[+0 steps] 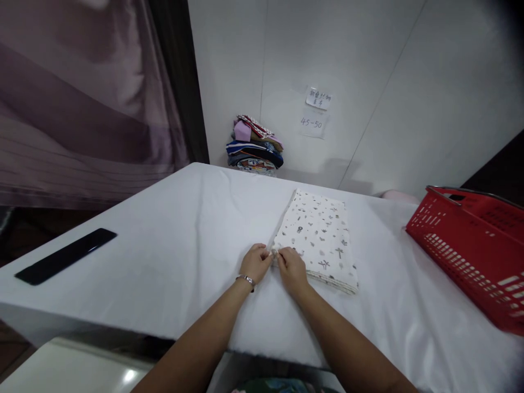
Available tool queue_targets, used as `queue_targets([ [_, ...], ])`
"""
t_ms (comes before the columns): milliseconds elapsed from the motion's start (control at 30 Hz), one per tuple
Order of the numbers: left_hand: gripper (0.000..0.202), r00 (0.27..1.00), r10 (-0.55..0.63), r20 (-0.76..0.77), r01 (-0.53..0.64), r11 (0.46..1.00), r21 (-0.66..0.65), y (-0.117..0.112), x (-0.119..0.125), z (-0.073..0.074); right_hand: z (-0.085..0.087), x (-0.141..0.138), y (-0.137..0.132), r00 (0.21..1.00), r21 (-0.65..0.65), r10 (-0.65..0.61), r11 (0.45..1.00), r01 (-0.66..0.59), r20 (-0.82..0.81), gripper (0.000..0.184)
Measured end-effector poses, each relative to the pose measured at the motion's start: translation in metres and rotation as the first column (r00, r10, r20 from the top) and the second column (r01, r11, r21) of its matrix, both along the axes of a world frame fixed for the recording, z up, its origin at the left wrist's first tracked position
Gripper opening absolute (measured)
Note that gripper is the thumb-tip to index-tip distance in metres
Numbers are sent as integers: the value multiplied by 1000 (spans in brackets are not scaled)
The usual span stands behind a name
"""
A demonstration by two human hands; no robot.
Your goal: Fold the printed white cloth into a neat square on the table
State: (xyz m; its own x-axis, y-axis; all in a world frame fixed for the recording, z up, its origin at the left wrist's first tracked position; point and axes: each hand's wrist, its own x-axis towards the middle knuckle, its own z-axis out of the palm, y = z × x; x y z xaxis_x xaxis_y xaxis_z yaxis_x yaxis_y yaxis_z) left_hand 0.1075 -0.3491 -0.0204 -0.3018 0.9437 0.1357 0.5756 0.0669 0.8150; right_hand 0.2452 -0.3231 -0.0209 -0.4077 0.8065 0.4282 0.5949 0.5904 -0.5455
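A white cloth (321, 232) printed with small dark motifs lies folded in layers on the white-covered table (164, 245). Both hands meet at its near left corner. My left hand (256, 263), with a bracelet at the wrist, pinches the corner edge between thumb and fingers. Right beside it, my right hand (292, 267) is also closed on the same corner, its fingers resting over the cloth's edge. The fingertips partly hide the bit of fabric between them.
A red plastic basket (466, 251) stands at the right. On the left lies a flat black object (67, 255). Folded clothes (254, 146) are piled against the wall behind the table, below paper notes (313, 124). A purple curtain (82, 98) hangs at the far left.
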Motion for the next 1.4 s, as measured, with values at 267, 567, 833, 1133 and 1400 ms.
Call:
queue_targets([
  [267, 12, 985, 10, 169, -15, 1000, 27, 3, -5, -7, 0, 0, -5, 996, 74, 58, 995, -63, 64, 21],
  [567, 15, 961, -64, 269, 49, 997, 63, 4, -7, -8, -2, -5, -4, 991, 70, 15, 997, -24, 136, 13],
  [833, 23, 962, 112, 250, -114, 993, -5, 2, -15, -3, 1, -3, -4, 1000, 3, -15, 1000, 15, 2, 17],
  [1133, 13, 987, 46, -155, -51, 998, -29, 0, -3, 2, -1, -2, -3, 999, -6, 2, 1000, -2, -42, 16],
  [1400, 11, 999, 52, 17, -51, 998, -41, -2, -6, 4, 1, -3, -5, 997, -7, 4, 1000, -5, -83, 17],
])
